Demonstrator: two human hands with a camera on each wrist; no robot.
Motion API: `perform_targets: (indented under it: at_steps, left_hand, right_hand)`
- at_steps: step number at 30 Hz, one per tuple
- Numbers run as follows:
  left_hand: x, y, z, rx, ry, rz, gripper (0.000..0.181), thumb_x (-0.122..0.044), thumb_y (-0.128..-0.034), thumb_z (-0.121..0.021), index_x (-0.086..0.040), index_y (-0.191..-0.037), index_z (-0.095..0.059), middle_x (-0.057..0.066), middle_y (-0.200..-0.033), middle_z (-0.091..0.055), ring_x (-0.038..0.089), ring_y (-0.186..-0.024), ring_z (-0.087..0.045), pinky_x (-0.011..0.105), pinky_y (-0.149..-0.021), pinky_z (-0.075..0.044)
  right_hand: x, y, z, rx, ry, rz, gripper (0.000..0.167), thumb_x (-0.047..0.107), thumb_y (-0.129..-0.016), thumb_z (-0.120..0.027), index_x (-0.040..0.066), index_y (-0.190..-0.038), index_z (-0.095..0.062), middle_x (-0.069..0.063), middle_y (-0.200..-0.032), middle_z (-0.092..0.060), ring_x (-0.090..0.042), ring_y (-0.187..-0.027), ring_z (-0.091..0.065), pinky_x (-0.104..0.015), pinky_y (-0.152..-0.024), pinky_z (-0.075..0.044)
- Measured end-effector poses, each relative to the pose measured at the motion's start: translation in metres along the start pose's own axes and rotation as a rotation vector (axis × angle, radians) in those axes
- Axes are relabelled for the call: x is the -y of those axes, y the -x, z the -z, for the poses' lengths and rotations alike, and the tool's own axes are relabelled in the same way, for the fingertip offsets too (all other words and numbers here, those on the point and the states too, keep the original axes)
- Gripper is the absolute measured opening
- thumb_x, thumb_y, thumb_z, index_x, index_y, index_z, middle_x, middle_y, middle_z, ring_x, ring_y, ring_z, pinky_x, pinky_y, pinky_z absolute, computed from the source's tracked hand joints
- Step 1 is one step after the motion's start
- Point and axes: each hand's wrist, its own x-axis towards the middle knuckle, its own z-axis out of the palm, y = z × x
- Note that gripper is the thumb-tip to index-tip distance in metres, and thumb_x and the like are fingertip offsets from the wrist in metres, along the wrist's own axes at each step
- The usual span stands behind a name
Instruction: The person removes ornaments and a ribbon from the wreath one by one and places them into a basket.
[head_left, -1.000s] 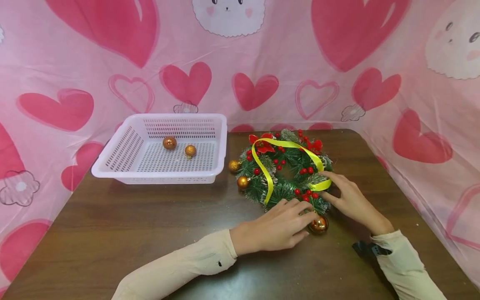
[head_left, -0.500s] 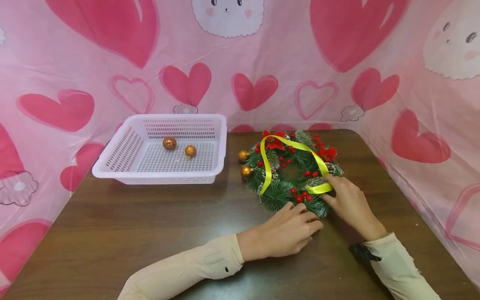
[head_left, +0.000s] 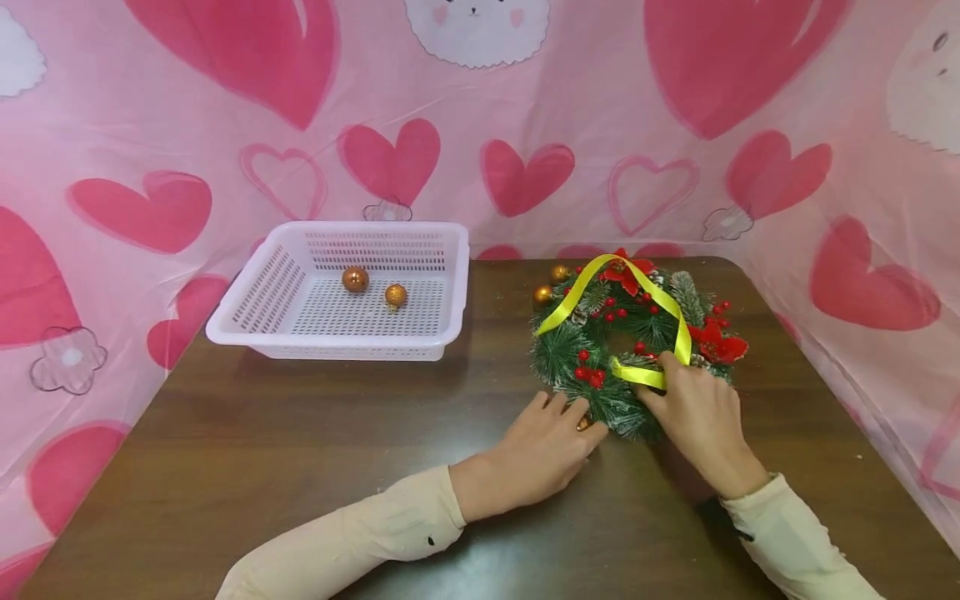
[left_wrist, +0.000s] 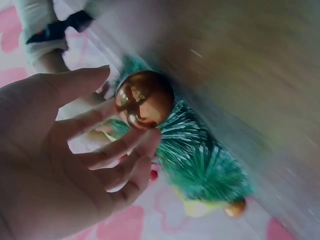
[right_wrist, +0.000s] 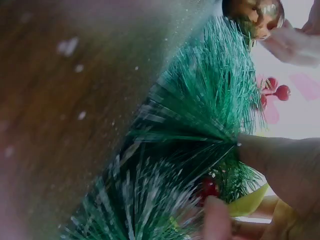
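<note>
A round wreath of green artificial needles [head_left: 558, 354], set with red berries and red fabric flowers, lies towards the far right corner of the worktop [head_left: 337, 433]. A flat, shiny yellow ribbon [head_left: 637, 375] loops over it. The person's right hand [head_left: 701, 421] grips the wreath's near right side, thumb above and fingers curled under the needles. The left hand [head_left: 543, 446] is partly open, its fingers loosely bent around a smooth, glossy copper-coloured ball [left_wrist: 145, 100] at the near rim; the thumb stands apart from the ball, and whether the fingertips touch it is hard to tell.

The wreath probably handles as light and springy, its needles giving under pressure, so the firmer ring beneath them seems the better hold. The ball looks slippery and perhaps easily cracked; a gentle pinch at its top fitting would suit it better than a squeeze round the middle. The ribbon looks limp and easily dragged.

Near the far left corner stands a white slotted plastic basket [head_left: 337, 340].
</note>
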Motion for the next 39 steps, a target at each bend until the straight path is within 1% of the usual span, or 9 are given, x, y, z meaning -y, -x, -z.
perform_targets:
  at_steps: [2, 4, 7, 11, 14, 20, 27, 35, 39]
  left_hand:
    - [0.009, 0.0, -0.004, -0.016, -0.012, 0.04, 0.026, -0.032, -0.0891, -0.07, -0.022, -0.111, -0.062, 0.001, -0.099, -0.058, 0.022, -0.084, -0.058, 0.031, -0.066, -0.039]
    - [0.02, 0.0, -0.008, -0.016, 0.004, 0.078, 0.023, -0.028, -0.0889, -0.07, -0.02, -0.109, -0.062, 0.002, -0.095, -0.058, 0.023, -0.079, -0.059, 0.032, -0.063, -0.039]
    - [0.037, 0.0, -0.011, 0.036, 0.067, 0.118, 0.027, -0.027, -0.0884, -0.073, -0.017, -0.11, -0.06, 0.002, -0.094, -0.058, 0.023, -0.076, -0.06, 0.034, -0.063, -0.044]
    - [0.054, 0.003, -0.011, 0.12, 0.192, 0.115, 0.036, -0.028, -0.0866, -0.077, -0.015, -0.115, -0.059, 0.002, -0.097, -0.058, 0.023, -0.079, -0.061, 0.037, -0.063, -0.05]
    - [0.061, 0.005, -0.008, 0.154, 0.256, 0.086, 0.037, -0.025, -0.086, -0.078, -0.015, -0.116, -0.059, 0.002, -0.099, -0.058, 0.022, -0.081, -0.062, 0.036, -0.062, -0.052]
    - [0.069, 0.006, 0.003, 0.189, 0.33, 0.049, 0.036, -0.021, -0.0877, -0.076, -0.014, -0.118, -0.059, 0.001, -0.101, -0.058, 0.019, -0.082, -0.061, 0.033, -0.064, -0.053]
    - [0.072, 0.007, 0.014, 0.185, 0.454, 0.029, 0.032, -0.012, -0.0928, -0.069, -0.012, -0.124, -0.06, 0.004, -0.104, -0.057, 0.015, -0.077, -0.059, 0.025, -0.062, -0.051]
    - [0.067, 0.004, 0.019, 0.211, 0.464, 0.03, 0.032, -0.015, -0.0943, -0.068, -0.014, -0.125, -0.06, 0.004, -0.107, -0.057, 0.015, -0.077, -0.06, 0.026, -0.063, -0.051]
    - [0.065, 0.004, 0.017, 0.173, 0.463, 0.007, 0.033, -0.019, -0.0958, -0.067, -0.014, -0.128, -0.06, 0.004, -0.11, -0.058, 0.014, -0.081, -0.061, 0.026, -0.067, -0.053]
  right_hand:
    - [0.002, -0.003, 0.001, 0.004, 0.016, 0.006, 0.042, 0.025, -0.075, -0.087, -0.001, -0.091, -0.058, -0.005, -0.046, -0.04, -0.023, -0.036, -0.037, -0.036, -0.032, -0.027]
    - [0.003, -0.008, 0.001, 0.021, 0.022, 0.017, 0.042, 0.027, -0.076, -0.086, -0.001, -0.089, -0.058, -0.004, -0.045, -0.038, -0.023, -0.036, -0.037, -0.035, -0.033, -0.027]
    - [0.007, -0.017, 0.003, 0.081, 0.012, 0.032, 0.039, 0.027, -0.077, -0.084, 0.0, -0.081, -0.056, -0.004, -0.046, -0.039, -0.024, -0.038, -0.039, -0.035, -0.034, -0.028]
    - [0.013, -0.026, 0.007, 0.192, 0.005, 0.046, 0.042, 0.026, -0.078, -0.084, 0.006, -0.068, -0.048, -0.004, -0.049, -0.039, -0.023, -0.041, -0.039, -0.034, -0.037, -0.03]
    - [0.014, -0.029, 0.009, 0.248, 0.012, 0.043, 0.044, 0.025, -0.077, -0.086, 0.008, -0.066, -0.046, -0.003, -0.049, -0.039, -0.021, -0.041, -0.039, -0.033, -0.038, -0.03]
    - [0.014, -0.032, 0.009, 0.273, 0.022, 0.049, 0.043, 0.026, -0.076, -0.087, 0.005, -0.069, -0.05, -0.004, -0.05, -0.042, -0.022, -0.041, -0.041, -0.034, -0.037, -0.033]
    - [0.012, -0.033, 0.009, 0.268, 0.012, 0.069, 0.042, 0.024, -0.076, -0.086, 0.004, -0.07, -0.05, -0.004, -0.051, -0.043, -0.023, -0.041, -0.042, -0.037, -0.037, -0.034]
    - [0.012, -0.033, 0.009, 0.287, 0.003, 0.072, 0.04, 0.023, -0.077, -0.086, 0.002, -0.072, -0.052, -0.006, -0.052, -0.045, -0.023, -0.043, -0.043, -0.038, -0.038, -0.036]
    - [0.013, -0.035, 0.01, 0.296, 0.004, 0.072, 0.039, 0.023, -0.077, -0.085, 0.001, -0.074, -0.054, -0.006, -0.053, -0.046, -0.023, -0.043, -0.044, -0.038, -0.038, -0.038]
